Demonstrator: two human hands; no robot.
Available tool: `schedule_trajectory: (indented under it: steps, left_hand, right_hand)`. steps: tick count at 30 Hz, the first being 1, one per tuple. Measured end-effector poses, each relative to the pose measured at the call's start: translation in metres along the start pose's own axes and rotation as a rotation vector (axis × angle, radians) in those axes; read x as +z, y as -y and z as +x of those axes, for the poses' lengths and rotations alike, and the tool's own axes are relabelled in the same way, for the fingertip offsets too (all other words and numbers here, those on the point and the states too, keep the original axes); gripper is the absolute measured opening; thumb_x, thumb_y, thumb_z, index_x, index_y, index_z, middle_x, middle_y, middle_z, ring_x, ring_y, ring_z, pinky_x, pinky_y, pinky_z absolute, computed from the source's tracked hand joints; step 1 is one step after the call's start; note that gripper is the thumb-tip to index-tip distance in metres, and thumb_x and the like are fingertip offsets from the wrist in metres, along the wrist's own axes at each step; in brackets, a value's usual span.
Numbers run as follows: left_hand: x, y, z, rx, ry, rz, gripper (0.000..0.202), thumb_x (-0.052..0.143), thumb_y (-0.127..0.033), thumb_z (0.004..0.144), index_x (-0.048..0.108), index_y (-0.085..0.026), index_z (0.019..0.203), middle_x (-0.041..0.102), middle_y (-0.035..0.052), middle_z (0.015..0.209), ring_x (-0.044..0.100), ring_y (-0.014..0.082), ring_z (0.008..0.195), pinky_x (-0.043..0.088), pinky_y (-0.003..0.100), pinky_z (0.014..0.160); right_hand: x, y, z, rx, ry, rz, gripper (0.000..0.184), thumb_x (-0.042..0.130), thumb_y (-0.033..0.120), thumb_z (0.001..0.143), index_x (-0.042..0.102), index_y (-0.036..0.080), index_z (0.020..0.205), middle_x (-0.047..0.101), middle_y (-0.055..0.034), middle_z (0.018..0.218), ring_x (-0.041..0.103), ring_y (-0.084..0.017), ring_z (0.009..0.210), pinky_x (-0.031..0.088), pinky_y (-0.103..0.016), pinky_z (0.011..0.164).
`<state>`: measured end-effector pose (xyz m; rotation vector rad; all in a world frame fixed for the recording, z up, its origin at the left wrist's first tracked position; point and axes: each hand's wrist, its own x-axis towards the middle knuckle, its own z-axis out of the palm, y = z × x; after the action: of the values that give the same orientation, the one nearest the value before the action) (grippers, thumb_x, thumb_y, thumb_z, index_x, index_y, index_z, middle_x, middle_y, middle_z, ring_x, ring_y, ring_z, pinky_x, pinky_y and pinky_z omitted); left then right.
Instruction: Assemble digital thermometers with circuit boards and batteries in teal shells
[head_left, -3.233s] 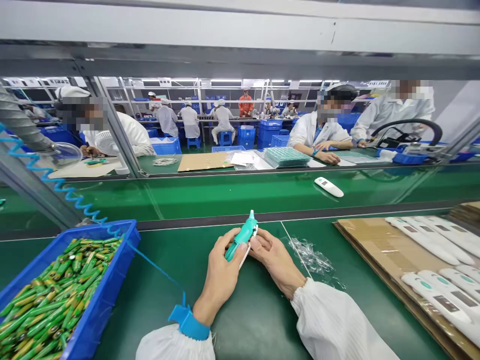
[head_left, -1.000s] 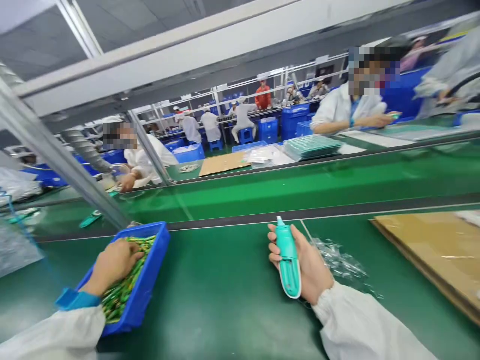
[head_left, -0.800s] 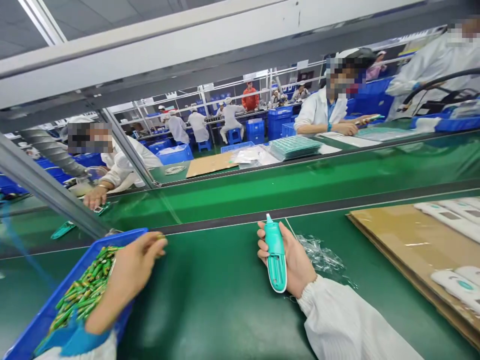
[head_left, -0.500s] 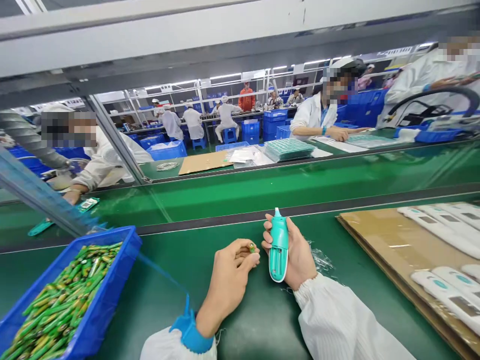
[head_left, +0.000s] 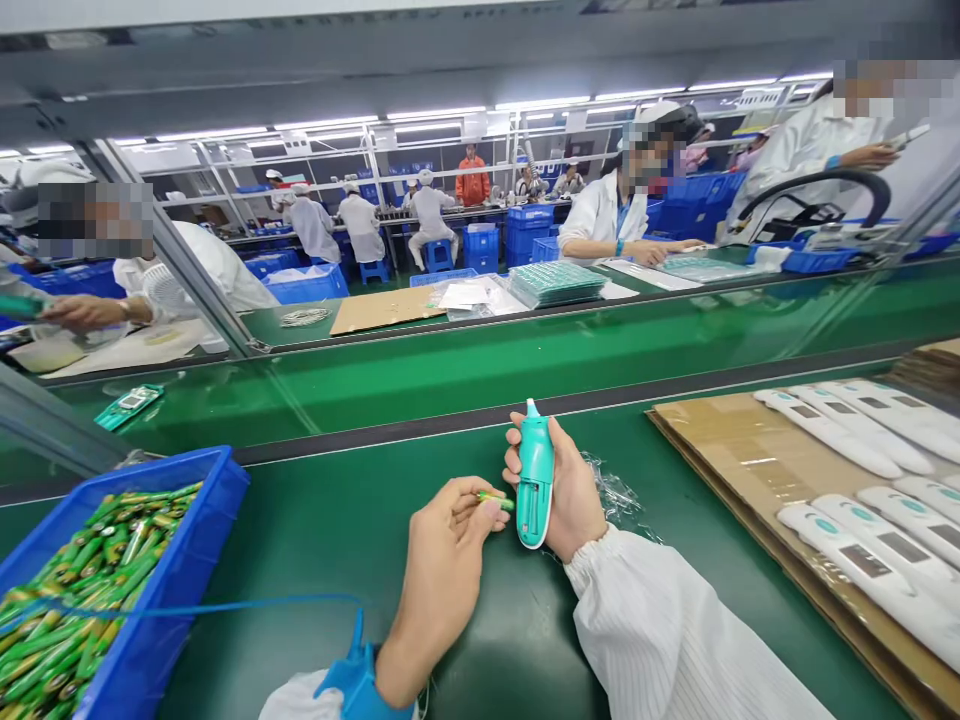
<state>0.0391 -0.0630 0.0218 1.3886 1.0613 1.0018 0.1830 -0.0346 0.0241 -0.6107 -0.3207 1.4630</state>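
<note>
My right hand (head_left: 571,490) is wrapped around a teal thermometer-shaped device (head_left: 535,475), held upright with its tip pointing away over the green bench (head_left: 337,530). My left hand (head_left: 444,555) pinches a small green battery (head_left: 495,498) between thumb and fingertips, right beside the device's lower left side. A blue strap (head_left: 352,680) with a thin blue cord sits on my left wrist. The blue bin (head_left: 187,560) of green batteries stands at the near left.
Cardboard sheets (head_left: 742,470) at the right carry several white thermometers (head_left: 832,435). Crumpled clear plastic (head_left: 619,490) lies behind my right hand. A green conveyor belt (head_left: 525,355) runs across, with a small green part (head_left: 129,405) on it. People in white coats work opposite.
My left hand went to the blue bin, took a green battery and came back beside the teal device. My right hand kept the device upright throughout.
</note>
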Motion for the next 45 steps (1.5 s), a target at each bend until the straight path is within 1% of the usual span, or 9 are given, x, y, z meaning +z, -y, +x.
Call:
schedule_trajectory:
  steps: [4,6,10,19,25,30,34,42,45]
  left_hand:
    - [0.007,-0.001,-0.007,0.158,-0.004,0.272,0.028,0.050,-0.037,0.097,0.075,-0.023,0.099,0.074,0.0055,0.102,0.067,0.0192,0.089,0.051,0.030,0.081]
    - [0.007,0.000,-0.008,0.135,-0.011,0.305,0.027,0.053,-0.038,0.095,0.077,-0.025,0.100,0.075,0.0043,0.100,0.067,0.0194,0.088,0.052,0.029,0.078]
    - [0.010,0.003,-0.010,0.064,-0.110,0.177,0.023,0.062,-0.040,0.090,0.077,-0.024,0.098,0.076,0.0036,0.097,0.068,0.0199,0.088,0.053,0.029,0.079]
    - [0.023,0.002,-0.015,0.015,-0.063,0.050,0.006,0.074,-0.027,0.079,0.077,-0.023,0.078,0.067,0.0018,0.087,0.062,0.0144,0.081,0.049,0.024,0.072]
    - [0.022,0.008,-0.010,-0.108,-0.004,-0.221,0.018,0.081,-0.034,0.070,0.076,-0.017,0.075,0.065,0.0094,0.111,0.066,0.0201,0.098,0.053,0.029,0.086]
    - [0.022,0.002,-0.009,-0.215,-0.067,-0.214,0.025,0.085,-0.030,0.063,0.065,-0.015,0.064,0.065,0.0053,0.089,0.064,0.0151,0.081,0.053,0.025,0.073]
    - [0.014,0.000,-0.006,-0.288,-0.041,-0.220,0.040,0.088,-0.026,0.057,0.050,-0.018,0.068,0.056,-0.0043,0.067,0.052,0.0091,0.065,0.045,0.020,0.061]
    - [0.012,0.002,-0.005,-0.230,0.043,-0.172,0.037,0.084,-0.035,0.066,0.056,-0.017,0.081,0.053,-0.0030,0.072,0.047,0.0096,0.068,0.043,0.022,0.063]
    - [0.010,0.005,-0.004,-0.209,0.068,-0.133,0.038,0.081,-0.041,0.069,0.057,-0.017,0.087,0.055,-0.0009,0.080,0.050,0.0112,0.071,0.045,0.024,0.067]
  right_hand:
    - [0.001,-0.003,-0.001,-0.014,0.001,-0.015,0.041,0.062,0.050,0.084,0.057,0.021,0.113,0.054,0.0007,0.086,0.045,-0.006,0.058,0.039,-0.020,0.050]
    - [0.000,-0.003,-0.001,-0.028,-0.015,-0.008,0.041,0.061,0.051,0.085,0.057,0.020,0.113,0.054,0.0007,0.087,0.045,-0.006,0.058,0.038,-0.020,0.051]
    - [0.000,-0.003,-0.001,-0.061,-0.051,0.010,0.041,0.060,0.051,0.085,0.056,0.020,0.112,0.054,0.0007,0.088,0.046,-0.006,0.059,0.039,-0.020,0.051]
    - [0.003,-0.006,-0.004,-0.072,0.012,0.013,0.044,0.057,0.052,0.088,0.055,0.019,0.116,0.051,0.0002,0.086,0.044,-0.006,0.058,0.038,-0.020,0.049]
    - [0.006,-0.010,-0.009,-0.096,0.067,0.020,0.044,0.054,0.055,0.090,0.055,0.021,0.117,0.047,0.0011,0.083,0.041,-0.004,0.054,0.034,-0.018,0.043]
    - [0.007,-0.018,-0.015,-0.072,0.113,-0.055,0.046,0.050,0.058,0.091,0.055,0.022,0.119,0.048,0.0011,0.084,0.042,-0.004,0.052,0.034,-0.018,0.044]
    - [0.008,-0.020,-0.016,-0.006,0.167,-0.047,0.046,0.046,0.058,0.093,0.055,0.021,0.119,0.048,0.0013,0.082,0.041,-0.004,0.048,0.033,-0.019,0.044]
    - [0.008,-0.028,-0.019,0.017,0.116,-0.087,0.050,0.049,0.063,0.090,0.052,0.024,0.121,0.050,0.0015,0.079,0.040,-0.005,0.046,0.034,-0.020,0.042]
    - [0.008,-0.023,-0.016,0.057,0.004,-0.177,0.054,0.046,0.069,0.088,0.050,0.021,0.113,0.050,0.0009,0.075,0.039,-0.005,0.047,0.034,-0.020,0.042]
